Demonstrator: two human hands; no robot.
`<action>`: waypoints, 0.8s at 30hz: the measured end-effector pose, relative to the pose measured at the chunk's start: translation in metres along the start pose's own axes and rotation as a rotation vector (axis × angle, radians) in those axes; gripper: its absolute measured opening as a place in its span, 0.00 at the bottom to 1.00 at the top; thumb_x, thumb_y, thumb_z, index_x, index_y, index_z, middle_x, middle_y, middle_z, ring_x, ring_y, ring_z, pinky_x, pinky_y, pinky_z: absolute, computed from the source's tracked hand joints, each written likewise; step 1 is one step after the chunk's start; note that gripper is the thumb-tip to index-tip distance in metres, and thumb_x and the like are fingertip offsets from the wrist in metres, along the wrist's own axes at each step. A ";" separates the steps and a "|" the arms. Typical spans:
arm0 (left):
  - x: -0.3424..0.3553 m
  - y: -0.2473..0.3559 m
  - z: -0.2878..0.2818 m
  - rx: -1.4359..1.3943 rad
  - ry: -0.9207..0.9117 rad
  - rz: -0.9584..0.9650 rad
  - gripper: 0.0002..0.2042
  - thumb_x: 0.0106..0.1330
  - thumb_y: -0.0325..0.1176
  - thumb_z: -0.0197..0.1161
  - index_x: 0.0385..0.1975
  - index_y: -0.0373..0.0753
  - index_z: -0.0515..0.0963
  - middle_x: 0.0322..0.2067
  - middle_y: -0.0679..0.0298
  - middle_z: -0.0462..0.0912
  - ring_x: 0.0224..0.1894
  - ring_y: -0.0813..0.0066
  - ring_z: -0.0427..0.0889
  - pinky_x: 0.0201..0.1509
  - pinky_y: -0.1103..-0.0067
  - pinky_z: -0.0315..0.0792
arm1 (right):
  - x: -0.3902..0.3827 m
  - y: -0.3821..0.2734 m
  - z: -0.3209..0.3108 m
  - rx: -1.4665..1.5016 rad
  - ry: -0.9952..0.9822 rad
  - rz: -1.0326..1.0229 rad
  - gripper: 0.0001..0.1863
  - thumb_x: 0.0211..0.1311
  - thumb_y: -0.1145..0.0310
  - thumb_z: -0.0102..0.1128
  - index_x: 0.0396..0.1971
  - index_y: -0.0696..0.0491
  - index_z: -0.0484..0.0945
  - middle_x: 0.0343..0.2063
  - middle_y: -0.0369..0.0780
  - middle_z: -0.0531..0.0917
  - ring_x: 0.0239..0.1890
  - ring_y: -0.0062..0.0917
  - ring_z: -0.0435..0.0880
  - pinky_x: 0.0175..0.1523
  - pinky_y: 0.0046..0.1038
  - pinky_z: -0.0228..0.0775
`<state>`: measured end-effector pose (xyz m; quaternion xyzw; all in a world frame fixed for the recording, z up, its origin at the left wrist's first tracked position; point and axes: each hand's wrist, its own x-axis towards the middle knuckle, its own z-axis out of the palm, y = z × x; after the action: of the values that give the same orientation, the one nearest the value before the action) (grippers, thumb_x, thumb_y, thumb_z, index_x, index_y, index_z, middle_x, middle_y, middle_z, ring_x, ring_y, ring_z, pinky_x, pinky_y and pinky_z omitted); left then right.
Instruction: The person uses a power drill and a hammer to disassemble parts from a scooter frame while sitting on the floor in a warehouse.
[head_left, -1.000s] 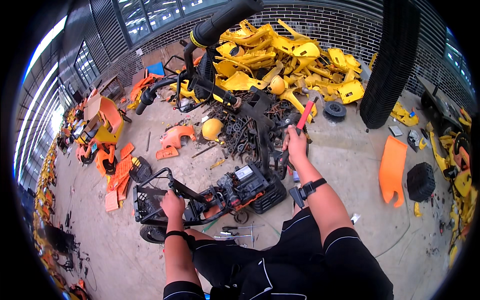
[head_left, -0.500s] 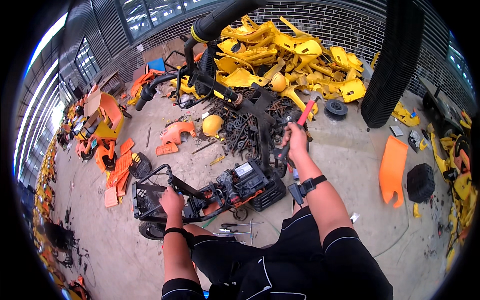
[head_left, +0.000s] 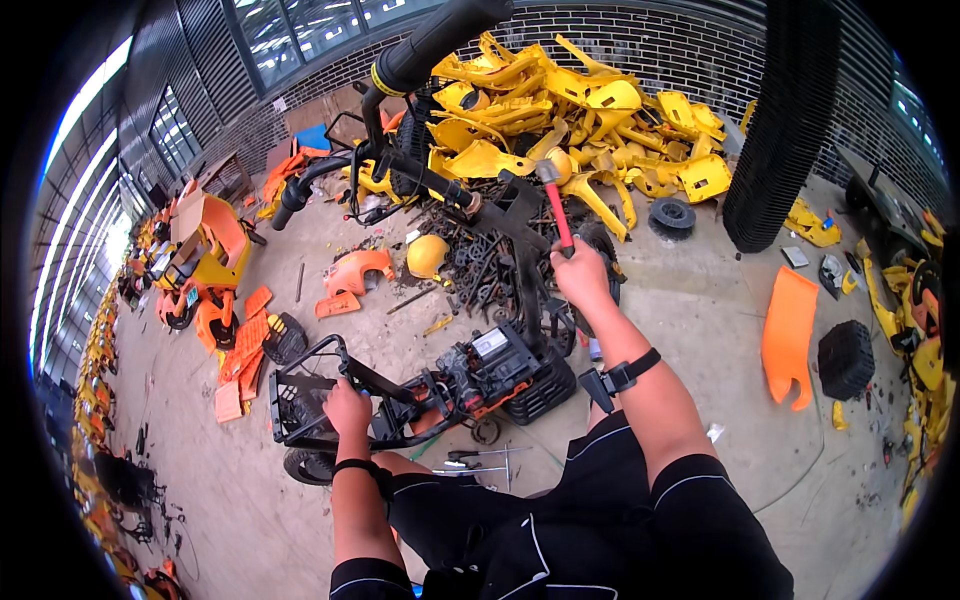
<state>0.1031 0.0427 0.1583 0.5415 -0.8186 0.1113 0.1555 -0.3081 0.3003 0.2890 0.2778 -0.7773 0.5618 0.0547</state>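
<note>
A stripped-down scooter [head_left: 527,300] with a black frame and tall handlebars [head_left: 405,160] stands before me. My right hand [head_left: 580,272] grips a hammer [head_left: 558,210] by its red handle, beside the steering column. The hammer's metal head points up and away, and the column lies just left of it. My left hand [head_left: 348,408] is closed round the black tube frame [head_left: 372,374] at the scooter's left end. Between my hands sits a dark motor and battery block [head_left: 490,350] with a pale label. The fingertips of my left hand are partly hidden.
Yellow plastic panels [head_left: 600,110] are heaped by the brick wall, with dark metal parts [head_left: 480,245] in front. A yellow helmet-like shell [head_left: 427,257] and orange panels [head_left: 788,335] lie on the floor. A black pillar [head_left: 775,130] stands right. Long-handled tools [head_left: 480,467] lie near my legs.
My right hand has moved a little left and the hammer has swung from leaning right to leaning slightly left. My left hand stays on the frame.
</note>
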 end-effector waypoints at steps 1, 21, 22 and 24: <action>-0.001 0.000 0.000 0.010 0.000 0.000 0.14 0.55 0.37 0.64 0.38 0.39 0.74 0.35 0.57 0.83 0.41 0.54 0.83 0.47 0.58 0.73 | 0.001 0.000 -0.005 -0.078 -0.004 -0.019 0.13 0.58 0.68 0.60 0.43 0.53 0.81 0.20 0.42 0.80 0.23 0.25 0.81 0.35 0.28 0.74; -0.003 -0.004 0.002 0.018 0.057 -0.004 0.12 0.54 0.35 0.63 0.35 0.39 0.74 0.34 0.58 0.83 0.40 0.54 0.83 0.45 0.58 0.73 | 0.027 0.022 -0.001 0.646 -0.361 0.452 0.04 0.59 0.73 0.58 0.31 0.53 0.73 0.15 0.31 0.67 0.11 0.18 0.64 0.17 0.27 0.57; 0.000 -0.008 0.003 0.017 0.064 -0.005 0.11 0.54 0.35 0.63 0.35 0.39 0.74 0.34 0.57 0.83 0.40 0.54 0.83 0.45 0.58 0.73 | 0.024 0.019 0.001 0.651 -0.332 0.433 0.04 0.59 0.73 0.59 0.31 0.53 0.73 0.15 0.31 0.67 0.11 0.18 0.64 0.17 0.27 0.57; 0.000 0.005 0.003 0.002 0.061 0.004 0.11 0.55 0.35 0.63 0.35 0.39 0.74 0.34 0.58 0.83 0.40 0.54 0.83 0.45 0.59 0.73 | 0.026 0.040 0.002 0.403 -0.238 0.209 0.11 0.64 0.63 0.57 0.34 0.56 0.74 0.17 0.40 0.74 0.14 0.34 0.73 0.23 0.37 0.68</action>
<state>0.0982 0.0433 0.1553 0.5365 -0.8143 0.1291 0.1798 -0.3493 0.2976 0.2653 0.2654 -0.6751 0.6713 -0.1523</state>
